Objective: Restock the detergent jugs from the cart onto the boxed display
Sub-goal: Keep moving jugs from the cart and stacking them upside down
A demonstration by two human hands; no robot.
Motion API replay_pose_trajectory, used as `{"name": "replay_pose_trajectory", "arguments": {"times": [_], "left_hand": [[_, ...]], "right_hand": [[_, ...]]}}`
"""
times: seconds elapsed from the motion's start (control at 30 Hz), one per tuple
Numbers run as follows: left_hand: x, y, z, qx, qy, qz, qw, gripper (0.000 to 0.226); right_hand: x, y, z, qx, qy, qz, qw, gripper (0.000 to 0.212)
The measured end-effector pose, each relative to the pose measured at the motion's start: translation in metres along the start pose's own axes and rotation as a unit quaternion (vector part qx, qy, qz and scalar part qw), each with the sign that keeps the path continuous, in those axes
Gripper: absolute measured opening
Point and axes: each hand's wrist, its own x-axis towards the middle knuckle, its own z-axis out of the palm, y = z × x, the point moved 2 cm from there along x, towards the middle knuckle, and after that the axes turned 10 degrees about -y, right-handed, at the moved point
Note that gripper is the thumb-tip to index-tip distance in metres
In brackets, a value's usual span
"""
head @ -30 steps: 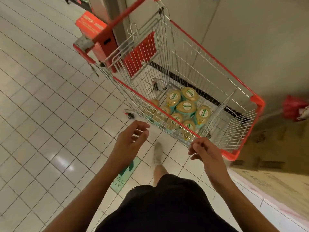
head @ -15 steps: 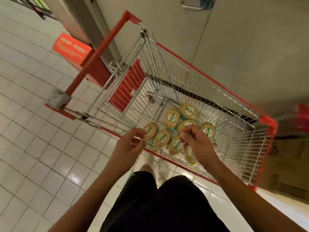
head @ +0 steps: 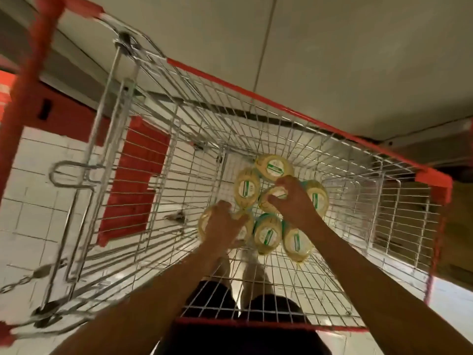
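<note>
I am reaching with both arms over the near rim of a wire shopping cart (head: 256, 93) with red plastic edging. The detergent jugs (head: 267, 234) stand bunched together on the basket floor, toward its right half, seven as far as I can count, each seen from above as a yellowish rounded top. My left hand (head: 222, 225) lies on the left-most jug (head: 204, 222), fingers curled over its top and grasping it. My right hand (head: 294, 199) is clamped on the middle jug (head: 269, 201), thumb and fingers wrapped round its upper part, covering most of it.

Each jug carries a white label with a green stripe; the writing is too blurred to read.

Nothing else lies in the basket near the jugs. The red child-seat flap (head: 138, 180) hangs at the left end, and beyond it are the red handle (head: 28, 80) and a lock chain (head: 23, 280). White floor tiles (head: 38, 175) show through the wires. Grey wall panels (head: 358, 60) rise just behind the far side of the cart. A brown cardboard box (head: 460, 234) sits just past the cart's right end. My black shorts (head: 243, 342) show below the near rim.
</note>
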Motion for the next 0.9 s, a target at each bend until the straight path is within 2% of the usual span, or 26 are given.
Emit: {"name": "replay_pose_trajectory", "arguments": {"times": [0.07,0.2,0.4,0.47,0.6,0.67,0.77,0.9], "left_hand": [[0.043,-0.002,0.014,0.031,0.006,-0.031,0.999,0.083],[0.121,-0.009,0.048,0.045,0.015,-0.021,0.999,0.104],[0.21,-0.035,0.096,0.075,0.023,-0.082,0.994,0.13],[0.227,-0.044,0.107,0.066,0.039,-0.088,0.993,0.136],[0.256,-0.048,0.121,0.047,0.065,-0.065,0.995,0.152],[0.267,-0.049,0.123,0.047,0.079,-0.066,0.994,0.155],[0.277,-0.051,0.117,0.05,0.109,-0.065,0.991,0.149],[0.284,-0.053,0.09,0.048,0.123,-0.067,0.989,0.144]], "right_hand": [[0.044,0.019,-0.001,-0.043,-0.014,0.025,0.999,0.065],[0.129,0.067,0.008,-0.138,-0.008,0.052,0.989,0.09],[0.218,0.132,0.037,-0.302,-0.035,0.105,0.947,0.126],[0.234,0.142,0.042,-0.316,-0.032,0.105,0.942,0.13],[0.258,0.15,0.046,-0.337,0.024,0.086,0.937,0.115],[0.266,0.151,0.046,-0.321,0.017,0.074,0.944,0.123],[0.275,0.15,0.048,-0.308,-0.001,0.054,0.95,0.134],[0.278,0.143,0.053,-0.298,-0.031,0.016,0.954,0.136]]}}
